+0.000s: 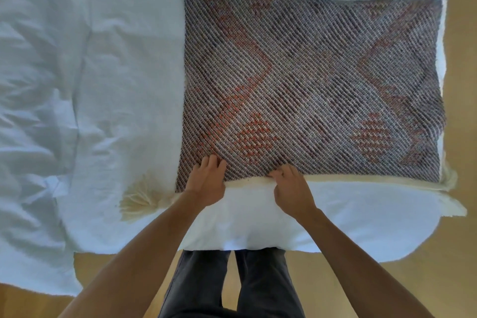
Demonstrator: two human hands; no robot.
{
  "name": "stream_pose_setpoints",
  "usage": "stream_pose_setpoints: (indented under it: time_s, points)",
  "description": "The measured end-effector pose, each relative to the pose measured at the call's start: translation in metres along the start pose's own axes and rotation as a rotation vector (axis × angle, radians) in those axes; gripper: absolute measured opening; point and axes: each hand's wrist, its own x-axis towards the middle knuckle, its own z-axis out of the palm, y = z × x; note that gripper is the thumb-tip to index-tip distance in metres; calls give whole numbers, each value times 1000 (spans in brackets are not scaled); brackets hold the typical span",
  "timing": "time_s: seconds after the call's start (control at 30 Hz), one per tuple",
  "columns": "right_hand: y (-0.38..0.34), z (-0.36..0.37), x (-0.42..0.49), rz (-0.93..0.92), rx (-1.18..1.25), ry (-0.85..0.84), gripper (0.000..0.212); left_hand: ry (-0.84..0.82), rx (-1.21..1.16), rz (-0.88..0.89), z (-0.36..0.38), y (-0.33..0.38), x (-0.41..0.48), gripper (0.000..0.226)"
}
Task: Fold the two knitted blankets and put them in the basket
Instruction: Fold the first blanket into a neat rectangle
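Folding stage, plainly, with the knitted blanket (309, 85) laid flat as a tidy rectangle on the white bed (90, 59) and nothing yet near a basket (no basket anywhere in view, nor a second blanket that can be picked out). Both hands down at the near edge of the rectangle, close together toward its left half. Left hand (206, 181) resting palm-down over the edge, fingers curled onto the grey-and-rust weave, apparently pinching the hem; right hand (291, 188) just beside it, fingers bunched and nipping the cream border where it meets the bed. Closed on fabric, by the look of it, though how much cloth sits inside each grip cannot be told from above. Cream tassel (138, 200) lying loose off the near-left corner, just left of the left wrist. Next move, at a guess: lifting this near edge and carrying it away to the far edge for another halving, which calls for hands spread wider apart first, otherwise sagging at the right end and a crooked fold. Soft, stretchy knit, so a slow, even lift.
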Motion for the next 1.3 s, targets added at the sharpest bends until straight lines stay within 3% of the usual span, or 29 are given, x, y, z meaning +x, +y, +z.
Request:
stream_pose_setpoints:
  time_s: [0.17, 0.5, 0.77, 0.97, 1.13, 1.3]
  points:
    - [34, -16, -21, 187, -25, 124, 43, -23, 47, 56, 4, 33, 5, 31]
    - [185, -37, -62, 433, -85, 164, 50, 8, 61, 73, -4, 140, 40, 36]
    - [327, -50, -104, 437, -78, 195, 47, 50, 100, 30, -1, 287, 86, 39]
    - [382, -47, -112, 374, -62, 233, 29, 88, 149, 107, -4, 384, 119, 38]
    - [395, -48, -113, 299, -35, 228, 25, 77, 220, 152, -7, 411, 131, 54]
    - [404, -41, -125, 241, 52, 127, 22, -21, 204, 161, 3, 411, 120, 48]
